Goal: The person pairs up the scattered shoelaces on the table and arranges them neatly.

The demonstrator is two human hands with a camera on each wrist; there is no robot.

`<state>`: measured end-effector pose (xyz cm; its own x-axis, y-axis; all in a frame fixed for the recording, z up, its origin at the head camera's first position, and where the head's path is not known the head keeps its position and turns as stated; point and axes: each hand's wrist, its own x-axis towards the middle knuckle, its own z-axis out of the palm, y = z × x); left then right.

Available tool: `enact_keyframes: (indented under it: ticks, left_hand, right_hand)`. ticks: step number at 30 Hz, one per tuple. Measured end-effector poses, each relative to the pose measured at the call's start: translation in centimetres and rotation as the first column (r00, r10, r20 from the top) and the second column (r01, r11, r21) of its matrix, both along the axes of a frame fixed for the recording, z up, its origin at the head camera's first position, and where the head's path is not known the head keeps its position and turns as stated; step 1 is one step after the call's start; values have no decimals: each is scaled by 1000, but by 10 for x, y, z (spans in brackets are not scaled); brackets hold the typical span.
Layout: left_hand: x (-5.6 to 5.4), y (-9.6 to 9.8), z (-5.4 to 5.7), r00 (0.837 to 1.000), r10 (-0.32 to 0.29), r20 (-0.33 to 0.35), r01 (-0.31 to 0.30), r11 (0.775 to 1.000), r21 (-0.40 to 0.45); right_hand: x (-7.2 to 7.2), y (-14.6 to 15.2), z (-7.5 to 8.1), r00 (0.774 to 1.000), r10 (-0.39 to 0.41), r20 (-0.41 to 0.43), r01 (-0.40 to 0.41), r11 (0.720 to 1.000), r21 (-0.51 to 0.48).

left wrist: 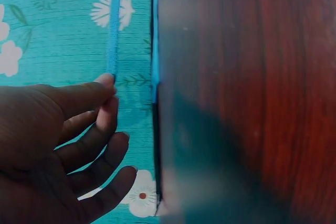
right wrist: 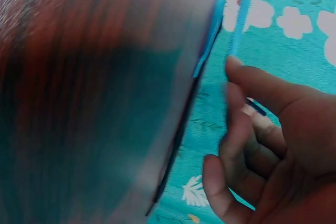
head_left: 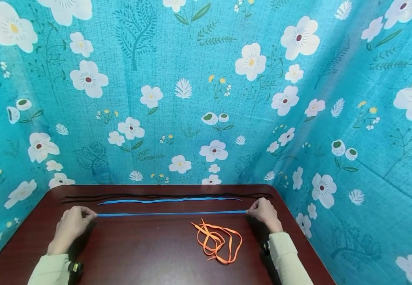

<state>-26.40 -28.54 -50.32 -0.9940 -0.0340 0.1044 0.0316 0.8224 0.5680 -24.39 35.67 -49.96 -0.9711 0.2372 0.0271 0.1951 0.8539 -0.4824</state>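
Observation:
Between the two hands a blue shoelace [head_left: 170, 213] is stretched straight across the table. My left hand [head_left: 73, 225] pinches its left end between thumb and index finger, the other fingers loosely bent in the left wrist view. The right end is pinched by my right hand [head_left: 264, 213] in the same way. Just beyond it, a second blue shoelace [head_left: 170, 200] lies nearly straight. Farther back run black shoelaces [head_left: 134, 196], stretched along the far edge. An orange shoelace bundle [head_left: 220, 241] lies in loose loops nearer me, left of the right forearm.
The dark red-brown wooden table [head_left: 138, 249] has rounded far corners. Behind it and along the sides hangs a turquoise floral cloth [head_left: 191, 103], close to the table's edge. Both forearms wear light sleeves [head_left: 284, 249], with a dark band [head_left: 75, 267] at the left wrist.

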Motion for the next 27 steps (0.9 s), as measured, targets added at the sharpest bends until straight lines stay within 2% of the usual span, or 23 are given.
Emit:
enact_keyframes:
  ticks: [2,6,10,12,20,27]
  left_hand:
    - [-2,-1,-4,1000,15,1,-15,1000,13]
    - [-7,-2,-10,999,25,-32,-25,999,30]
    - [-16,-3,-14,996,-3,-90,4,1000,17]
    - [-21,-3,-15,995,-23,-99,23,1000,1]
    - [-37,-10,-25,997,-71,-39,69,996,-52]
    - [-49,-12,-35,990,-85,-112,81,996,-39]
  right_hand:
    - [-3,2,-4,1000,-28,-2,28,1000,5]
    - [-8,4,-8,1000,-1,-15,1,1000,1]
    - [-14,4,-9,999,35,-4,-35,999,12]
    - [-17,4,-10,1000,29,3,-29,999,29]
    - [-31,1,-17,1000,-12,-10,13,998,69]
    - [-47,1,-20,1000,-14,-16,15,999,46]
